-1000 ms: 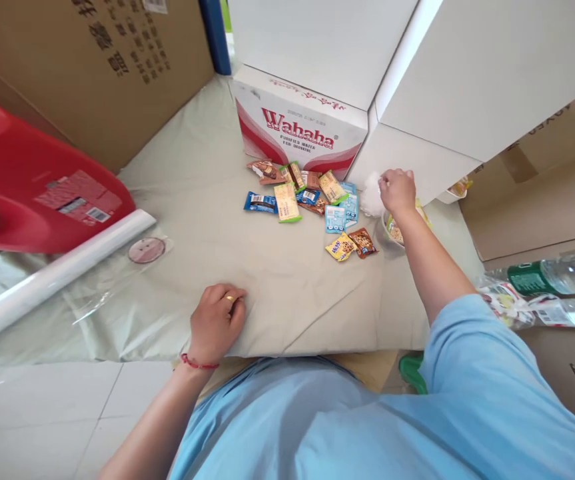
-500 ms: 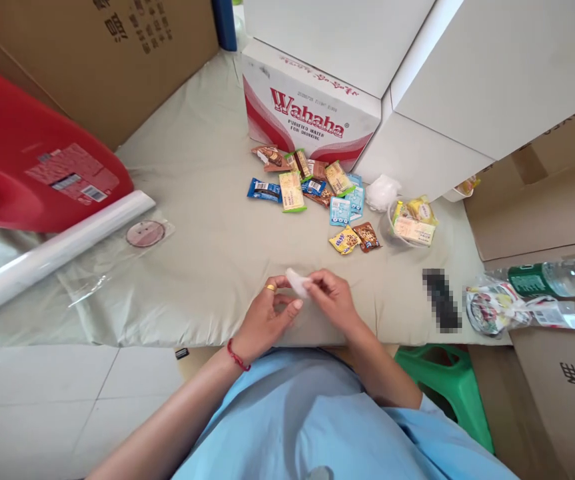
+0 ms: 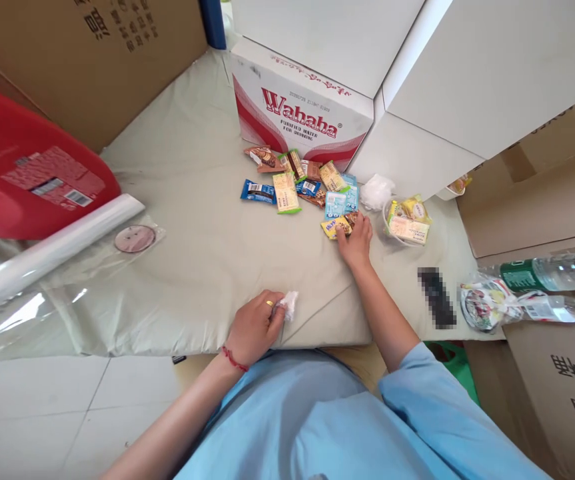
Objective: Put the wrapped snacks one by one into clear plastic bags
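Near the front edge of the table, my left hand is closed on a thin crumpled white piece; whether it is plastic film or tissue I cannot tell. My right hand reaches forward, its thumb and fingers closing around a yellow snack packet and a brown snack packet, which its fingers partly cover. Just beyond lie light-blue packets, a yellow-green packet, a blue packet and several other small snacks. A clear tub of snacks stands to the right of that hand.
A white Wahaba-style water carton stands behind the snacks, beside a crumpled white bag. At left are a red jug and a roll of clear film. A blurred dark object and plastic bottles lie at right.
My right hand has let go of the white piece and moved forward to the yellow and brown packets, which have shifted slightly. My left hand keeps the white piece, now more crumpled and lower.
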The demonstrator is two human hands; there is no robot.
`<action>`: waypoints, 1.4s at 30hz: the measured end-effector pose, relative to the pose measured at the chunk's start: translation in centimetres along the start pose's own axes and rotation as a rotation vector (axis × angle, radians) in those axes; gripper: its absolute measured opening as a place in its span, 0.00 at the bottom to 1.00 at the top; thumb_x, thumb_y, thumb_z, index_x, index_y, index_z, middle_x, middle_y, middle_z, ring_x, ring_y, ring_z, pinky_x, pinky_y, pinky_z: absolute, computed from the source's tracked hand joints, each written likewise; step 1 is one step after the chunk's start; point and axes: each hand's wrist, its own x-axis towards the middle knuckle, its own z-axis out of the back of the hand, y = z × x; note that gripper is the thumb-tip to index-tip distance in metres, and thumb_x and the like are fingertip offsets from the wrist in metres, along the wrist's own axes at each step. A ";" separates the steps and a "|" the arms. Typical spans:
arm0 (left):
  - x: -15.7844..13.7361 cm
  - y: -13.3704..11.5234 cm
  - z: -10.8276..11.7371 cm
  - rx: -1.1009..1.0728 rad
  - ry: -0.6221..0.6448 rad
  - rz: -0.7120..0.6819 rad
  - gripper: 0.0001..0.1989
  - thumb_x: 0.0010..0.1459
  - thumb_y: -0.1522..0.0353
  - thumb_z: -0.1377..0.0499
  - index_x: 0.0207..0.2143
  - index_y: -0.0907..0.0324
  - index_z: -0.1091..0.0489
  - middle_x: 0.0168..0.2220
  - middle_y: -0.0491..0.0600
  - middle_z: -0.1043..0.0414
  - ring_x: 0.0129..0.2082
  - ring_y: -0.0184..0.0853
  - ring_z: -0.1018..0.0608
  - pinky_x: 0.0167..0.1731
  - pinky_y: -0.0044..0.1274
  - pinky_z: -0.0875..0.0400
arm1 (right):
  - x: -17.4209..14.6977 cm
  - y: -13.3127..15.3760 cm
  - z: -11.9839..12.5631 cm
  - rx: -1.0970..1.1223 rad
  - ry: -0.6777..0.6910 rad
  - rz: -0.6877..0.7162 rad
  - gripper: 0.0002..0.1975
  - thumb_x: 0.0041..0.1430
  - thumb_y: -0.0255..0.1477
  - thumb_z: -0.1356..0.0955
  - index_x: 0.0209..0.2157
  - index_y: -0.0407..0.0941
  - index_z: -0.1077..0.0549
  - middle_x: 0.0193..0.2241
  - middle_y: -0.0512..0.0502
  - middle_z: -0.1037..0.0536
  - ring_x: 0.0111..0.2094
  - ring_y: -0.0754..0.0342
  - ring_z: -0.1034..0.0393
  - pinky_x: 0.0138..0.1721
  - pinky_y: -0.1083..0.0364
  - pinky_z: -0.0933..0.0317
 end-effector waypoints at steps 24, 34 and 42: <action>5.0 -0.6 0.6 -0.173 -0.413 0.312 0.10 0.61 0.62 0.38 0.30 0.56 0.31 0.29 0.44 0.31 0.27 0.31 0.30 0.30 0.24 0.33 | -8.8 7.3 3.0 1.076 0.558 0.148 0.23 0.65 0.53 0.33 0.48 0.48 0.27 0.36 0.46 0.22 0.36 0.51 0.26 0.33 0.53 0.28; 11.3 0.5 -4.0 -0.924 -0.058 0.130 0.19 0.54 0.56 0.31 0.41 0.57 0.28 0.38 0.48 0.26 0.35 0.33 0.25 0.35 0.25 0.29 | -7.4 5.8 1.2 1.333 0.353 -0.165 0.19 0.56 0.47 0.25 0.40 0.48 0.24 0.31 0.52 0.23 0.29 0.56 0.31 0.29 0.57 0.33; 11.7 1.2 -2.9 -1.015 -0.171 0.336 0.20 0.53 0.53 0.28 0.32 0.57 0.31 0.26 0.42 0.30 0.22 0.26 0.32 0.22 0.20 0.38 | -7.4 5.5 1.9 1.341 0.337 -0.206 0.19 0.54 0.47 0.24 0.38 0.47 0.22 0.28 0.52 0.24 0.26 0.58 0.34 0.28 0.57 0.37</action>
